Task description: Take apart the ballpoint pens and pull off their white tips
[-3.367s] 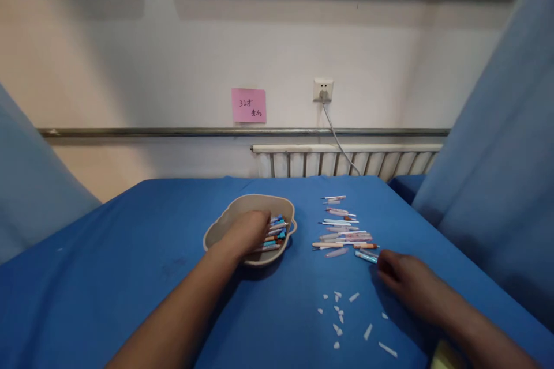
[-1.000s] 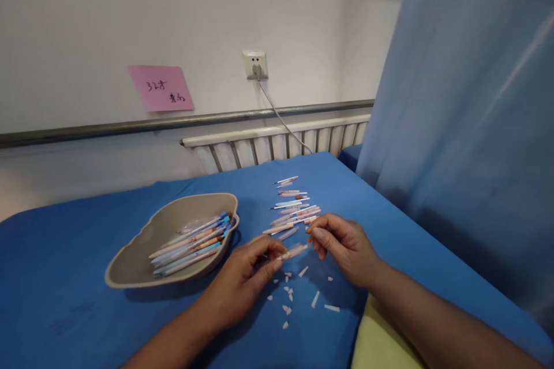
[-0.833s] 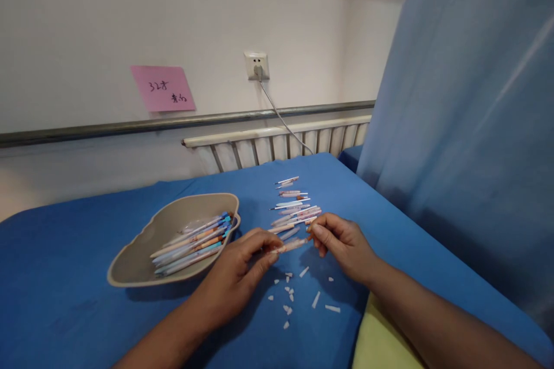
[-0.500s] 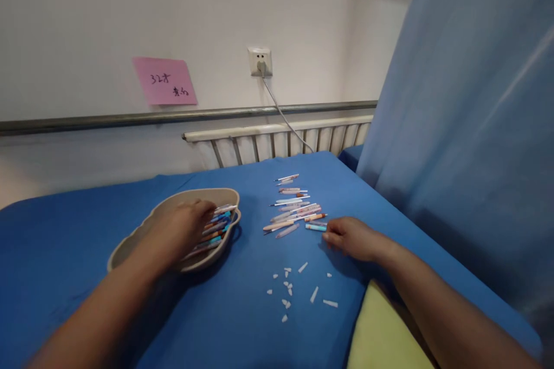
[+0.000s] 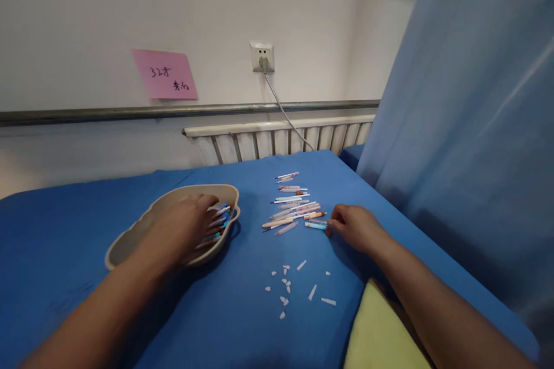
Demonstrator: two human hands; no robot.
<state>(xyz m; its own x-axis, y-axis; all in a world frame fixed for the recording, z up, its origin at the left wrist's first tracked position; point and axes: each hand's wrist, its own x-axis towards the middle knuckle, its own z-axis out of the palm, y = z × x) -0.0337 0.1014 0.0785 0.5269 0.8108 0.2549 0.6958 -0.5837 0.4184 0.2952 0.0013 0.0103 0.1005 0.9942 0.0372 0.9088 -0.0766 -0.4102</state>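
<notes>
My left hand [image 5: 184, 226] is inside a beige scalloped bowl [image 5: 130, 240], fingers bent down onto the heap of coloured pens [image 5: 220, 214] lying in it. What the fingers grip is hidden. My right hand [image 5: 355, 226] rests on the blue cloth, fingers curled and pinched at the right end of a teal pen [image 5: 315, 225]. That pen lies flat as the nearest one in a row of pens and clear caps [image 5: 294, 205]. Small white plastic bits [image 5: 286, 286] are scattered on the cloth in front of the row.
The blue-covered table [image 5: 64, 230] ends close behind the row, with a white radiator [image 5: 277, 138] beyond. A blue curtain [image 5: 467, 98] hangs along the right. A yellow pad [image 5: 383, 334] lies by my right forearm. A pink note [image 5: 164, 74] and a wall socket [image 5: 262, 56] are on the wall.
Both hands held one pen between them a second ago. My left hand has gone back into the bowl. My right hand has laid the teal pen at the near end of the row.
</notes>
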